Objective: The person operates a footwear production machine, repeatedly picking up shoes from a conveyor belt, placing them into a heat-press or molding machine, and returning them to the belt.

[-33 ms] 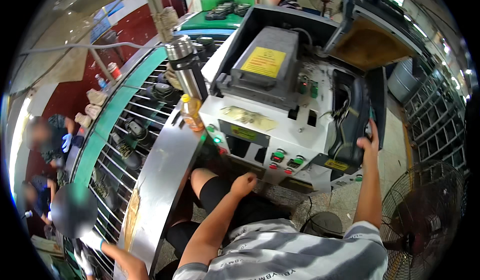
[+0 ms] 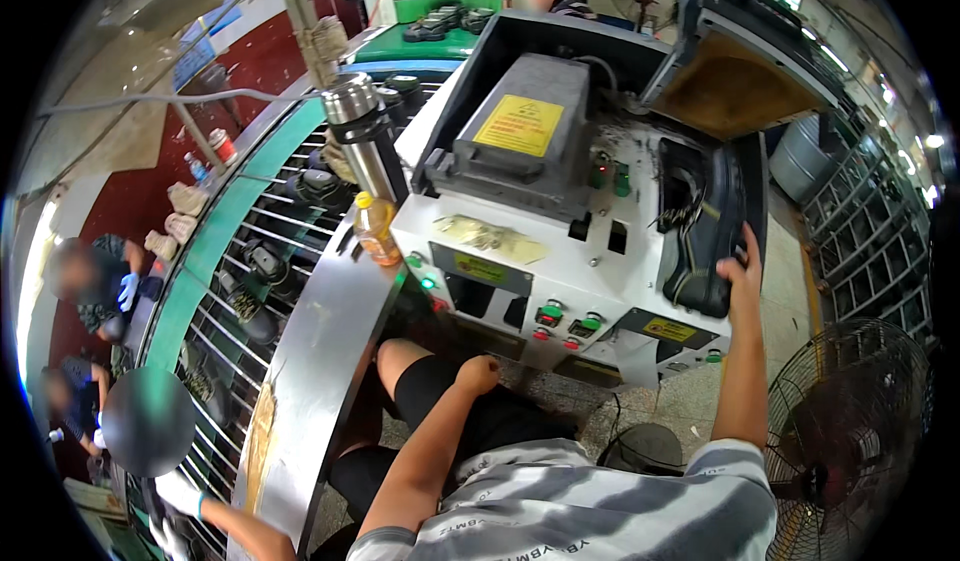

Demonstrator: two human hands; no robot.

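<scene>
A black lace-up shoe (image 2: 708, 236) lies in the right-hand bay of a white machine (image 2: 500, 251), its toe toward me. My right hand (image 2: 742, 269) grips the shoe's right side near the toe, thumb on top and fingers along the outer edge. Dark laces show on its upper. My left hand (image 2: 479, 373) is closed in a fist above my thigh, in front of the machine, and nothing shows in it. Beside the bay, a raised lid (image 2: 735, 76) with a brown lining stands tilted up. A dark grey cover (image 2: 530, 131) with a yellow label closes the left bay.
On the left, a roller conveyor (image 2: 250, 351) carries several dark shoes. A steel ledge (image 2: 325, 361) holds a yellow-capped bottle (image 2: 376, 229) and a thermos (image 2: 368, 136). A fan (image 2: 835, 426) stands at right, a bucket (image 2: 645, 446) below the machine. Other people work at left and behind.
The shoe has moved a little away from me, deeper into the bay, with my right hand on it. The label plate at the bay's front edge is now uncovered. My left hand stays closed.
</scene>
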